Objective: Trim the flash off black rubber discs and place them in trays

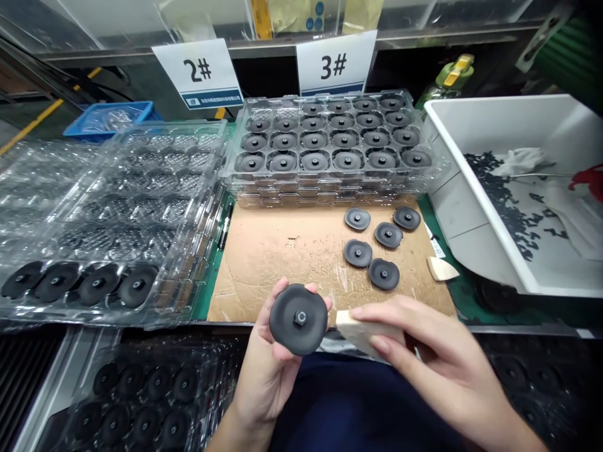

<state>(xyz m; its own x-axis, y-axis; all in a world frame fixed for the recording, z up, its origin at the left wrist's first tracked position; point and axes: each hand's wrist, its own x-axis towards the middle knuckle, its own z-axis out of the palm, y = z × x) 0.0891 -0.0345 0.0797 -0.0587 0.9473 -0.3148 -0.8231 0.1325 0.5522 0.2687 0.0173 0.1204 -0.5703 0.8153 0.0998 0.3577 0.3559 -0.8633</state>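
My left hand (271, 370) holds a round black disc (287, 323) by its edges, its small central stub facing up at me. Close to the disc's right side, my right hand (428, 351) pinches a pale cream block (360, 333), possibly felt or foam; its material I cannot make out. A narrow gap separates block and disc. Beyond my hands, several similar black discs (358, 253) lie loose on a cardboard sheet (277, 251). A smaller cream wedge (441, 269) rests at the sheet's right edge.
Stacked clear trays (330, 185) filled with discs stand at the back. At left, another clear tray (155, 251) has discs in its front row. A white bin (490, 220) with black scraps is on the right. A pen (226, 226) lies left of the cardboard.
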